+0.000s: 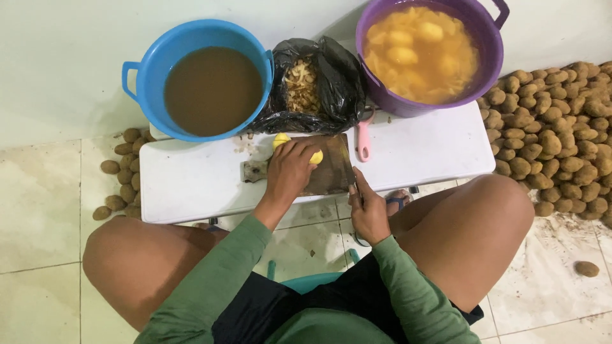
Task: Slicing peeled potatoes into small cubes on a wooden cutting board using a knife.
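Observation:
My left hand presses down on a peeled yellow potato that lies on a small wooden cutting board. Another peeled piece sits just beyond my fingers at the board's far edge. My right hand is closed around a knife handle, and the blade rests near the board's right edge. Both sleeves are green. The board lies on a low white table between my bare knees.
A blue tub of brown water stands at the back left, a purple tub with peeled potatoes in water at the back right, a black bag of peels between them. A pink peeler lies on the table. Unpeeled potatoes are heaped on the floor at right, a few at left.

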